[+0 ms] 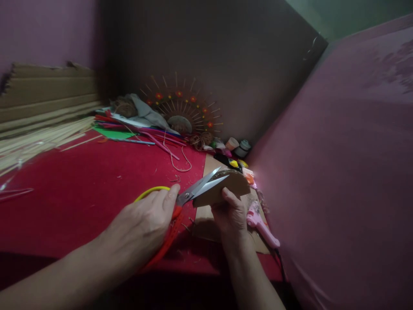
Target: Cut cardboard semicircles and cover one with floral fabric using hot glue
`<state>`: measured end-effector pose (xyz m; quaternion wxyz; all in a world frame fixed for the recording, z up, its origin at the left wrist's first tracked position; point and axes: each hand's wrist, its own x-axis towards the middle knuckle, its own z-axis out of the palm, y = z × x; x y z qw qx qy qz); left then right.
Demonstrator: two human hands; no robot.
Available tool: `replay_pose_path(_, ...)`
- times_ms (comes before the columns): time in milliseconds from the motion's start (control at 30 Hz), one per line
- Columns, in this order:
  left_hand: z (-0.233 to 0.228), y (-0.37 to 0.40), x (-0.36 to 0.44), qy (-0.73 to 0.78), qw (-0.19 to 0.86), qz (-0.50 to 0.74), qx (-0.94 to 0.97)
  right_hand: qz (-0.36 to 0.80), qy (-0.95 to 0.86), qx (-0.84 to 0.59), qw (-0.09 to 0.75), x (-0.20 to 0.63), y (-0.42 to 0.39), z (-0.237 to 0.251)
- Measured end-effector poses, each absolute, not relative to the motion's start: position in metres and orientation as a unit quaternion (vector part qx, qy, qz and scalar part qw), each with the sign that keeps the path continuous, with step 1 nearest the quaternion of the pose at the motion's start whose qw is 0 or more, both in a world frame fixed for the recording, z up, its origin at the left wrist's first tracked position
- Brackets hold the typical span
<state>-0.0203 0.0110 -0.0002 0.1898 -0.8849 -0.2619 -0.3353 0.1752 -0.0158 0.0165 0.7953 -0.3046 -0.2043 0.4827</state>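
Left hand: I see the left hand (pixel 151 217) closed round the handles of the scissors (pixel 187 196).
Right hand: the right hand (pixel 232 215) pinches the cardboard piece (pixel 238 184), thumb on its near face.
Cardboard piece: up and to the right of the left hand, raised above the surface (pixel 138 168); right hand nearer, gripping it. Long axis runs left to right, right end higher, rounded edge up.
Scissors: blades parted, tips up-right, overlapping the piece's left part. Near blade crosses its face, the other runs by the rounded edge; I can't tell if they touch.
Glue gun: pink glue gun (pixel 263 226) just right of the right hand, no marking I can read.
Writing: none legible on my feed; jar (pixel 242 148) too small and dim to read.
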Motion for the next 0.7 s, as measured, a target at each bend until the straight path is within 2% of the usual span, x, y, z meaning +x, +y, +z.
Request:
replay_pose_path(133, -0.0023, 0.0145, -0.0255, -0.255, 0.165, -0.319, -0.898, 0.493, -0.198, -0.316, 0.786, 0.1759, -0.0177, 0.0167)
replay_pose_path(533, -0.0017, 0.0133, -0.0262, -0.264, 0.192, -0.278, -0.904, 0.495, -0.182, -0.326, 0.785, 0.1732, -0.0181, 0.0176)
replay_pose_path(700, 0.0016, 0.0136, -0.0274, -0.312, 0.075, -0.181, -0.930, 0.495, -0.183, -0.325, 0.785, 0.1744, -0.0171, 0.0158)
